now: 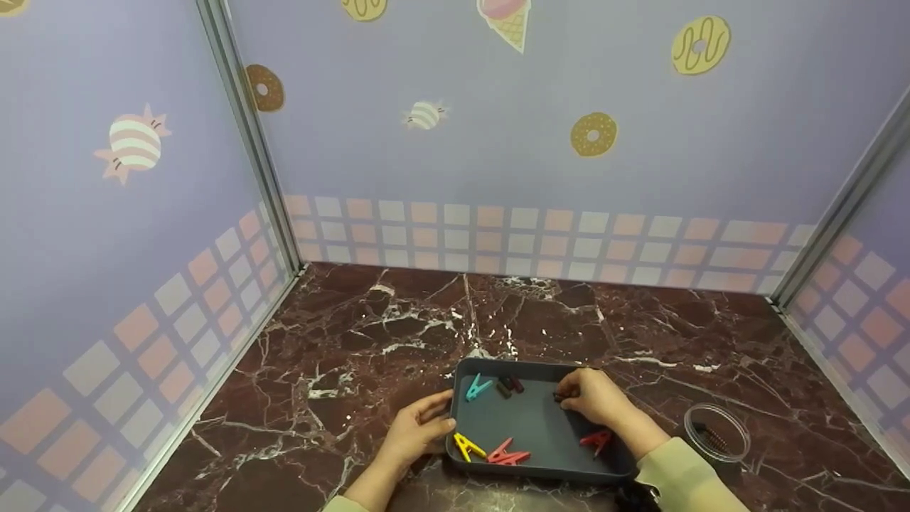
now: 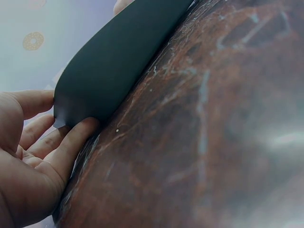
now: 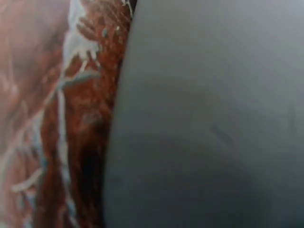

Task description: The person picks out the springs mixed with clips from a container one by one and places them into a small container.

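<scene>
A shallow dark grey tray (image 1: 522, 423) sits on the marbled table. My left hand (image 1: 419, 430) rests against its left side, thumb at the rim; in the left wrist view, fingers (image 2: 78, 135) touch its outer wall (image 2: 109, 61). Inside the tray's right part, my right hand (image 1: 590, 398) pinches a small dark piece (image 1: 558, 396), mostly hidden by the fingers. Around it in the tray lie a turquoise clothespin (image 1: 478, 387), a yellow one (image 1: 469, 447), pinkish-red ones (image 1: 506, 454), a red one (image 1: 596, 441) and small dark pieces (image 1: 509, 385). The right wrist view shows a blurred grey surface.
A round clear container (image 1: 716, 432) with dark contents stands right of the tray, beside my right forearm. A black object (image 1: 636, 496) shows at the tray's near right corner. Patterned panels (image 1: 498, 171) enclose the table at the back and both sides.
</scene>
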Available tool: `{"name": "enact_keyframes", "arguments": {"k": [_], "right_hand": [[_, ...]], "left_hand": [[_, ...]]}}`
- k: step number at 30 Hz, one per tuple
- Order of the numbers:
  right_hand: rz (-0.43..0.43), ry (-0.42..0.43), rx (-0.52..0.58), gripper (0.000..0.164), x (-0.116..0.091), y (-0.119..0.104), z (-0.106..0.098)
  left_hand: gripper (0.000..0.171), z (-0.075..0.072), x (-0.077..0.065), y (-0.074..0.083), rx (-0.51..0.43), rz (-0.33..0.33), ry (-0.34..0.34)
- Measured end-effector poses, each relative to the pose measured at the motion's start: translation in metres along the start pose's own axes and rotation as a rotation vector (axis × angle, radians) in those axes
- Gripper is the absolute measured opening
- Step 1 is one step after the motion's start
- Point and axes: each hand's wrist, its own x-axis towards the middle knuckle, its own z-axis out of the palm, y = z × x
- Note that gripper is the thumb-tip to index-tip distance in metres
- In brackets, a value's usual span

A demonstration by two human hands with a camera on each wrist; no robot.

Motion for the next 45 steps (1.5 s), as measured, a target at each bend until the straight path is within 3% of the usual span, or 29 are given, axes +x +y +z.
{"name": "enact_keyframes", "arguments": {"k": [5, 11, 24, 36, 45], "right_hand": [[-0.007, -0.009, -0.001, 0.013, 0.001, 0.0, 0.001], [-0.082, 0.003, 0.051, 0.011, 0.002, 0.003, 0.0], [-0.146, 0.004, 0.159, 0.011, 0.0, 0.006, -0.005], [-0.145, -0.038, 0.265, 0.017, -0.008, 0.002, -0.02], [-0.131, -0.02, 0.296, 0.016, -0.021, 0.003, -0.036]], "left_hand": [[0.06, 0.0, 0.0, 0.0, 0.009, 0.001, 0.001], [0.058, -0.001, 0.001, -0.001, 0.047, 0.035, 0.013], [0.059, 0.0, 0.0, -0.002, 0.006, 0.018, 0.008], [0.06, -0.001, 0.0, -0.001, 0.007, 0.007, 0.008], [0.06, 0.0, 0.0, 0.0, 0.034, -0.011, 0.021]]}}
